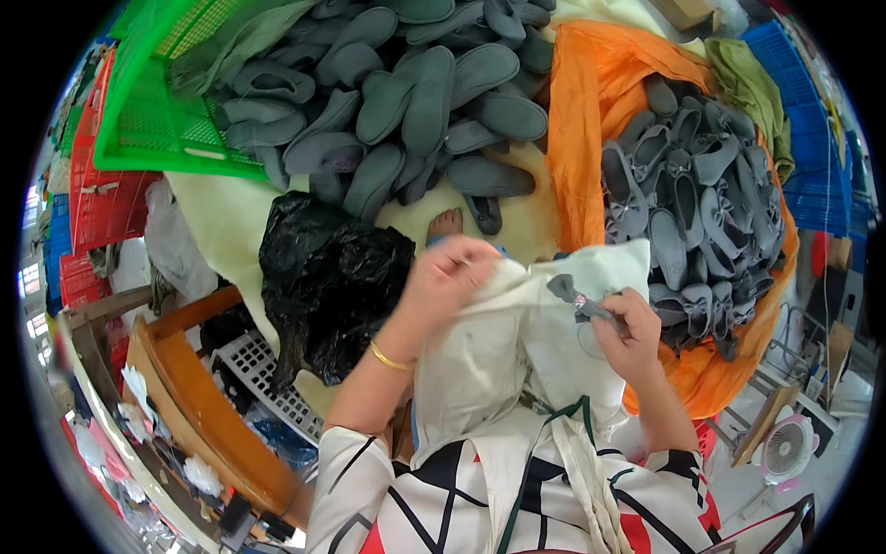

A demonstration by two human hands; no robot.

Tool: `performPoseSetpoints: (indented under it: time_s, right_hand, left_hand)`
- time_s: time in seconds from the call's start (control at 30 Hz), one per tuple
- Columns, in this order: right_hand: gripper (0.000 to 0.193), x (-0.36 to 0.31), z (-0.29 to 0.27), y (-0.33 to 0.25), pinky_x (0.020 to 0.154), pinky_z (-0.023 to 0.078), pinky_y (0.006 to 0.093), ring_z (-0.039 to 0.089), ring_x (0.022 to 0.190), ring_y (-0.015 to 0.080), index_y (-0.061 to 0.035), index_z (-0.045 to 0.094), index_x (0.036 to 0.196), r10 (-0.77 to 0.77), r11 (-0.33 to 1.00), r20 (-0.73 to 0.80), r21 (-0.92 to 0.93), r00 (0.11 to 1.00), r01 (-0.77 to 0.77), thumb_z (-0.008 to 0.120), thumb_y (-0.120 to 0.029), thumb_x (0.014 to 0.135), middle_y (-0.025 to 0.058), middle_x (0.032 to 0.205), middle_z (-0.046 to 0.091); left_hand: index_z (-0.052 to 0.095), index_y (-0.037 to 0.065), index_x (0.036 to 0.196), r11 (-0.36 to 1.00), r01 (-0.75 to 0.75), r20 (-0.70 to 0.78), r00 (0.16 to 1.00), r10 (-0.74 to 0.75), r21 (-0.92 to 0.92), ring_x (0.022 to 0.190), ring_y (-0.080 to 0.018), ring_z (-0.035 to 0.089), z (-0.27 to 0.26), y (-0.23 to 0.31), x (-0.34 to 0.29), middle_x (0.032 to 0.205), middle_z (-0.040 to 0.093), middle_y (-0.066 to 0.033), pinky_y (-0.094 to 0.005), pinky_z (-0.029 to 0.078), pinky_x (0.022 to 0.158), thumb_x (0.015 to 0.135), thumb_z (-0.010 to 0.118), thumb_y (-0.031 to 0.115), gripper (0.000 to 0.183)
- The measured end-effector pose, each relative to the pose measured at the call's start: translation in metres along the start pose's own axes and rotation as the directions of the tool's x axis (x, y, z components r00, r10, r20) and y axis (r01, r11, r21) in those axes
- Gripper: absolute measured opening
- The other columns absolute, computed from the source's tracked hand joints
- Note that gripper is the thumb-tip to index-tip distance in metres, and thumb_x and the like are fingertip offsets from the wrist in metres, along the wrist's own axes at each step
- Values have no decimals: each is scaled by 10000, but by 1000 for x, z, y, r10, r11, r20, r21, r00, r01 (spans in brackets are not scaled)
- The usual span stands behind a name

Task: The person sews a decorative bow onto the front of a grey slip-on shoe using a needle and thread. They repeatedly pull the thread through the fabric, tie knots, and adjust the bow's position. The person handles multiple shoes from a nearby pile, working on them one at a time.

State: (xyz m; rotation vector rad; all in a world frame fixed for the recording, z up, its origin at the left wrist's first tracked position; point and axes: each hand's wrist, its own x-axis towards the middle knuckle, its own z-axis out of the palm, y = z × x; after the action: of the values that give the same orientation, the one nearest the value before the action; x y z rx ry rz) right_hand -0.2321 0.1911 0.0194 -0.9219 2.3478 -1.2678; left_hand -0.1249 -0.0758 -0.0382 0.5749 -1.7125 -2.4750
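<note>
In my right hand (629, 337) I pinch a small grey bow (565, 288) with a pinkish, sparkly centre. A thin dark thread loops below the bow over the off-white cloth (480, 360) that covers my lap. My left hand (452, 274), a gold bangle on its wrist, is raised over the far left part of that cloth. Its thumb and fingers are pinched together, slightly blurred; what they hold is too small to make out. Beyond my knees lies a big heap of grey slippers (429, 102). Grey slippers with bows (685, 208) fill an orange sack at the right.
A green plastic crate (175, 148) lies tipped at the far left beside the heap. A crumpled black plastic bag (323, 268) sits near my left knee. Left of me are a white basket (263, 379) and a wooden chair (198, 406). A small fan (789, 448) stands right.
</note>
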Motion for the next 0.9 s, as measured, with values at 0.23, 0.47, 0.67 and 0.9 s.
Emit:
performPoseSetpoints:
  time_s: [0.23, 0.47, 0.67, 0.9]
  right_hand:
    - [243, 18, 20, 19, 487, 380, 302, 512, 561, 218, -56, 614, 910, -240, 942, -77, -260, 968, 213, 702, 0, 690, 80, 699, 571]
    - [437, 44, 10, 15, 548, 490, 319, 599, 650, 250, -70, 575, 1058, -195, 936, 181, -260, 964, 238, 714, 27, 655, 88, 736, 598]
    - [459, 35, 11, 30, 641, 565, 347, 641, 672, 230, -107, 593, 1037, -141, 972, 134, -168, 981, 162, 819, -96, 637, 39, 727, 594]
    - [349, 27, 21, 25, 525, 456, 316, 618, 652, 229, -103, 647, 919, -219, 926, 14, -312, 976, 212, 811, -87, 611, 33, 699, 523]
  left_hand:
    - [668, 43, 987, 881, 468, -342, 819, -460, -64, 756, -81, 595, -135, -158, 150, 863, 650, 1, -230, 507, 633, 913, 683, 253, 223]
    - [632, 41, 1089, 632, 443, -276, 895, -351, 636, 887, -243, 667, -157, -302, 205, 912, 678, -75, -371, 548, 747, 829, 732, 289, 373]
    - [687, 32, 1054, 21, -6, 15, 898, -440, 1000, 968, -373, 657, -76, -221, 211, 1137, 643, -184, -392, 525, 880, 785, 752, 298, 384]
    - [684, -6, 779, 340, 172, 18, 872, -490, 924, 805, -284, 672, -102, -237, 210, 898, 671, -175, -414, 552, 764, 713, 804, 273, 311]
